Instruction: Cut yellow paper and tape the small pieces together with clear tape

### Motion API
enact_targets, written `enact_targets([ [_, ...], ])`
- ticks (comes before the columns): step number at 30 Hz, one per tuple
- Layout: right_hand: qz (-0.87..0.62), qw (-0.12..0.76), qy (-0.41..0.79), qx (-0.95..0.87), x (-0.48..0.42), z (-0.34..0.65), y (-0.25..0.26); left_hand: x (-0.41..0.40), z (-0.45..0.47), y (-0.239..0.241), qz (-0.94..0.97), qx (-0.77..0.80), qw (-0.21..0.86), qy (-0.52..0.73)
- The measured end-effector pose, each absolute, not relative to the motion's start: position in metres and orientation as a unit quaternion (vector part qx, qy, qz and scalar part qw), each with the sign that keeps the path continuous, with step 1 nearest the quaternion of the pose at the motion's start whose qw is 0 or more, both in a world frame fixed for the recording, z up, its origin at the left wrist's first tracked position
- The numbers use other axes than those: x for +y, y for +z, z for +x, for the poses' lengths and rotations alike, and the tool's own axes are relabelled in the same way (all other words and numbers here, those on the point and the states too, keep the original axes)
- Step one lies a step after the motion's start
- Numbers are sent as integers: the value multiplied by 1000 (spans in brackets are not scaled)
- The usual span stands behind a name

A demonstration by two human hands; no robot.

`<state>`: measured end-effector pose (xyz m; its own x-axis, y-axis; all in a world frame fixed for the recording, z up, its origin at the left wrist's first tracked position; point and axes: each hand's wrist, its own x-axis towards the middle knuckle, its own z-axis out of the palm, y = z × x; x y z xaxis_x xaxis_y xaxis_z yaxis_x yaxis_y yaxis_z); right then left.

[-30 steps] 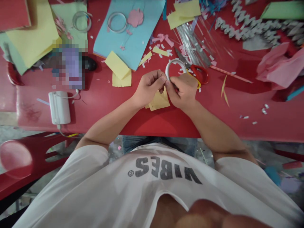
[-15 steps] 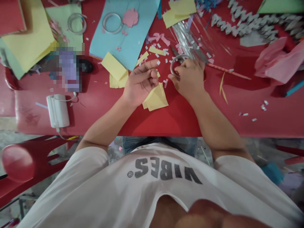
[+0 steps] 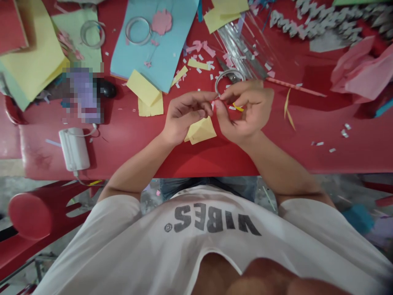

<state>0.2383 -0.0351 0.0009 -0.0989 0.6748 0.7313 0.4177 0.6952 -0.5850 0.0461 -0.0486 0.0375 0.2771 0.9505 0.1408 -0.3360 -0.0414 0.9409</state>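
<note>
**Small work, pinched tight**

My left hand (image 3: 186,119) is curled, its thumb and forefinger closed on a pale paper scrap (image 3: 213,105); my right hand (image 3: 247,110) is half closed, reaching in from the other side, and its thumb and forefinger pinch the same spot; the scrap is too small to make out well. Just above my fingertips sits a white-and-silver ring (image 3: 229,80), its lower edge touching my right forefinger; I cannot tell whether I am gripping it. It lies over the steel blades of a pair of scissors (image 3: 223,66). A yellow paper strip (image 3: 238,107) shows between my right fingers, and a folded piece of yellow paper (image 3: 201,130) lies under my hands on the red table (image 3: 208,164).

Ahead, yellow paper pieces (image 3: 144,92) sit beside a blue sheet (image 3: 138,53) bearing a second ring (image 3: 138,30) and a pink paper flower (image 3: 161,22); a third ring (image 3: 92,34) rests on a green sheet (image 3: 80,24). Paper scraps (image 3: 199,57) are scattered around; a grey zigzag paper chain (image 3: 319,22) and crumpled pink paper (image 3: 362,69) lie to my right; a white charger (image 3: 74,149) lies to my left, its cable trailing off the table.
</note>
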Motion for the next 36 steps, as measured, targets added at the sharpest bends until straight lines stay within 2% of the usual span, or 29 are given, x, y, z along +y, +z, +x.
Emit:
enact_targets([
  [6,-398,539,132,-730,-35,237,4,-50,47,38,510,312,621,507],
  [14,-333,576,11,-747,-32,231,23,-50,44,40,531,329,600,500],
  [18,-352,555,28,-753,-32,232,23,-51,44,40,513,352,606,495],
  [28,-321,578,6,-750,-31,231,22,-47,38,35,558,357,583,470],
  [32,-364,543,10,-757,-31,233,13,-47,38,35,547,342,598,476],
  [36,-382,548,47,-743,-29,237,2,-52,43,36,490,367,632,475],
])
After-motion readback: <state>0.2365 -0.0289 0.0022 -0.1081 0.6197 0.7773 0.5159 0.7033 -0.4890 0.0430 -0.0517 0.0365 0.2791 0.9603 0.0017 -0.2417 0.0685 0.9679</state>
